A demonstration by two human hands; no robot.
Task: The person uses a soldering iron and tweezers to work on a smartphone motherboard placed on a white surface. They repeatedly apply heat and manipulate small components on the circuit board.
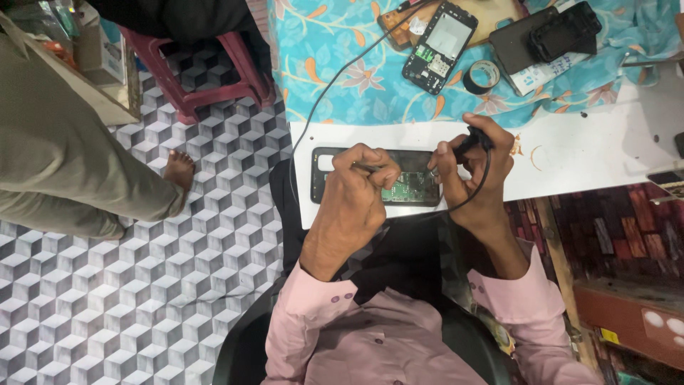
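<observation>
Head view: the left hand [356,189] is curled tight, fingers pinching a thin tool over the opened phone [377,187], which lies flat on the white worktop [570,153]. The right hand [476,171] is closed round a black corded tool, tip down at the phone's circuit board. Farther back on the flowered cloth [335,64], a second opened phone [440,44] sits beside a tape roll [482,75].

Left hand [354,191] pinching a thin tool over an opened phone [413,187] on the white surface [584,153], right hand [479,171] gripping a black corded tool [472,140], tape roll [482,76] at one o'clock.
</observation>
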